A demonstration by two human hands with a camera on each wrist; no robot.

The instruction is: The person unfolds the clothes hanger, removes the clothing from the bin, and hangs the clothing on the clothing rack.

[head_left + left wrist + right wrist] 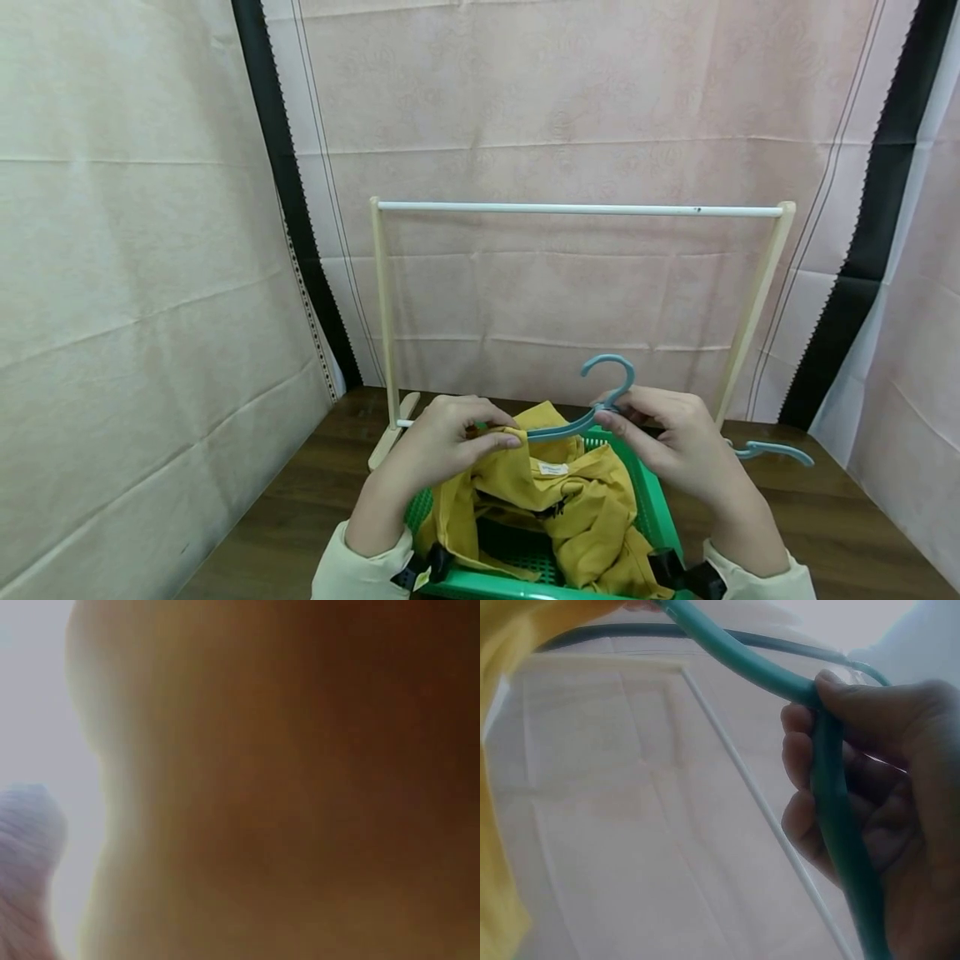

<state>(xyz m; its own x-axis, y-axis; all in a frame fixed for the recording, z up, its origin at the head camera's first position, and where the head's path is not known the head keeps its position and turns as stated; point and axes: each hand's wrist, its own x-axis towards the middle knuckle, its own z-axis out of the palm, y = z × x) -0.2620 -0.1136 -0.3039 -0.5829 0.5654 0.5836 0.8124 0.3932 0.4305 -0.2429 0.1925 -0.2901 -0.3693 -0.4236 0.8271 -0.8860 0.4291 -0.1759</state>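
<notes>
As two pale cream sleeves (pixel 360 575) with black bands at the wrists reach in from the near edge, a green perforated plastic basket (pixel 658 504) stands between the forearms on a dark brown wood-grain counter (pixel 288 500). A mustard-yellow cloth garment (pixel 596 517) with a small white label (pixel 553 469) lies bunched in the basket, its upper part up at the left hand (pixel 446 443), whose fingers and thumb pinch the cloth. The right hand (pixel 675 440) grips a light-blue plastic clothes hanger (pixel 562 432) just below its hook; the hook points upward, and one end of the hanger meets the yellow cloth at the left fingers. The left wrist view is too blurred to add detail. Beyond the right wrist, a second blue plastic hanger (pixel 776 450), partly hidden, shows against the counter. Farther back stands a clothes rack with cream posts and a straight white bar (pixel 577 208). Behind it hangs a creased, pale pinkish-beige cloth backdrop (pixel 570 100), flanked by long black strips (pixel 298 179).
</notes>
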